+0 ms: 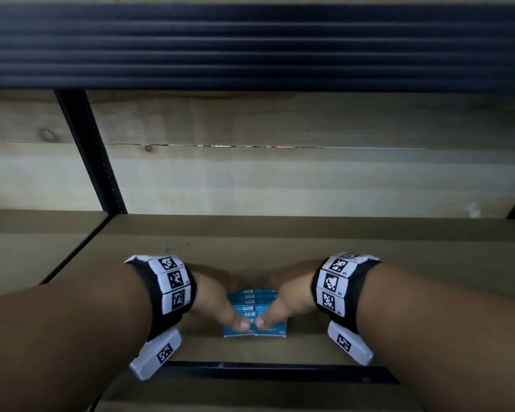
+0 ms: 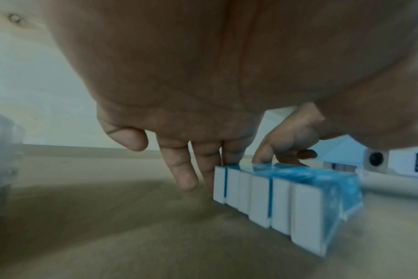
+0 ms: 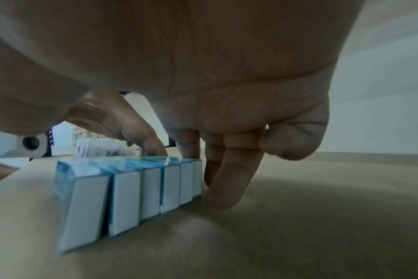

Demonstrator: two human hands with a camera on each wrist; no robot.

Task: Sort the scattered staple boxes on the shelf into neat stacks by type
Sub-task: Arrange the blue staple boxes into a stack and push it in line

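Several blue staple boxes [image 1: 250, 297] with white ends stand on edge, packed in two rows side by side near the shelf's front. My left hand [image 1: 220, 298] clasps the left row and my right hand [image 1: 289, 295] the right row. Both thumbs press the nearest boxes' front faces, and the fingers reach behind the far end. In the left wrist view, straight fingers [image 2: 184, 173] point down beside the far end of the row of boxes [image 2: 263, 198]. In the right wrist view, the fingers [image 3: 229, 179] stand the same way behind the boxes [image 3: 131, 194].
The brown shelf board [image 1: 309, 242] has a wooden back wall, a black upright [image 1: 92, 153] at the left and a black front rail [image 1: 280, 373]. A dark ribbed shelf [image 1: 250, 46] hangs overhead. A clear plastic container [image 2: 0, 160] stands to the left.
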